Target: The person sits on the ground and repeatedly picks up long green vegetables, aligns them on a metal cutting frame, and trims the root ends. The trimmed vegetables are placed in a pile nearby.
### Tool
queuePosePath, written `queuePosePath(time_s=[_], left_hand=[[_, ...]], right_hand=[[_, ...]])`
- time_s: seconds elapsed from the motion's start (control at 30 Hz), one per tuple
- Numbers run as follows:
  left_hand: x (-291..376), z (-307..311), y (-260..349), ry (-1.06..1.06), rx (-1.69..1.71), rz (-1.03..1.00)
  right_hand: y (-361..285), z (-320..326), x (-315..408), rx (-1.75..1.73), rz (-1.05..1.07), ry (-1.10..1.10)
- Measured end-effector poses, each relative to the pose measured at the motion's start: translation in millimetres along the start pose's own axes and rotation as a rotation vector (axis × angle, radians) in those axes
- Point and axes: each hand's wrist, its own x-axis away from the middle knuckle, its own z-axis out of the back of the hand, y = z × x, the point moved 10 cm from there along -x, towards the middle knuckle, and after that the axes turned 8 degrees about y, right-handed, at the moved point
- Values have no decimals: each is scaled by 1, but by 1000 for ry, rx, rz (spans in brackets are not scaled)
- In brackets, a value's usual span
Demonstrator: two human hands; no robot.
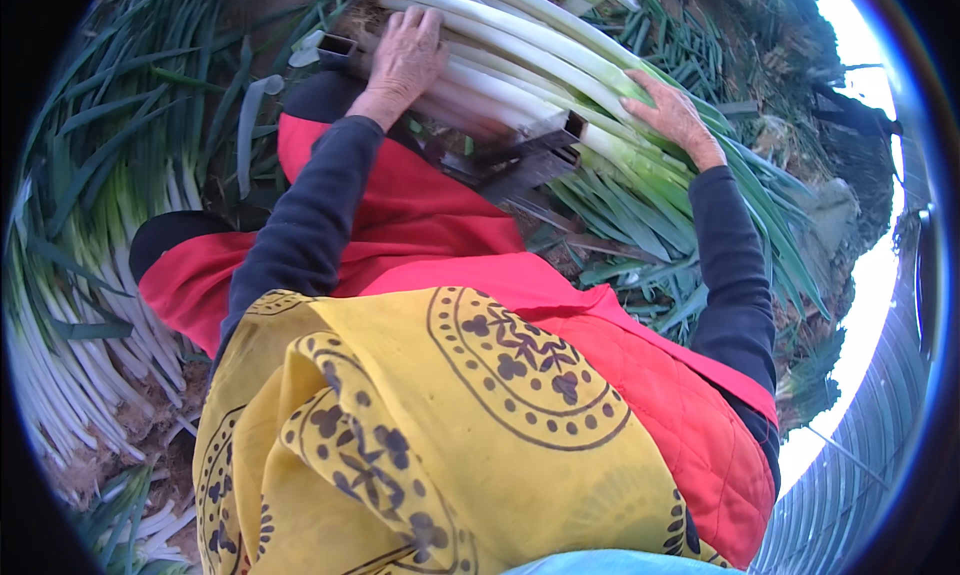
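Note:
A bundle of long-stalked green onions [525, 46] lies across a metal frame of square tubes [532, 147], white ends to the left and green leaves to the right. My left hand [409, 57] grips the white stalks close to their roots, its fingers curled over them. Farther along the same bundle, my right hand [667, 114] holds the stalks where white turns to green, thumb and fingers spread around them. The stalks hide some of the fingertips. An open tube end [337, 46] shows beside my left wrist.
A large pile of green onions [90, 335] with roots lies along the left. Cut green leaves [675, 35] litter the ground beyond the bundle, and more leaves [630, 215] lie under the frame. Heaped plants [817, 125] stand at the right, near a ribbed translucent sheet [855, 462].

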Motion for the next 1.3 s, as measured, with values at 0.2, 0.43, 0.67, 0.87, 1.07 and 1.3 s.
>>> queuePosePath(time_s=[0.2,0.43,0.67,0.87,1.07,1.3], left_hand=[[-6,9,-5,82,31,63],[-5,1,-10,-139,-116,10],[-14,19,23,112,-13,-91],[-17,-8,21,-75,67,-89],[-9,-24,19,-82,13,-126],[-19,-20,-17,-220,172,-43]], right_hand=[[5,-9,-15,66,-110,-89],[10,-11,-18,-72,-57,-201],[-15,-24,-31,7,60,-41],[-31,1,-16,16,25,-16],[-5,28,48,474,21,276],[2,14,44,433,56,377]])
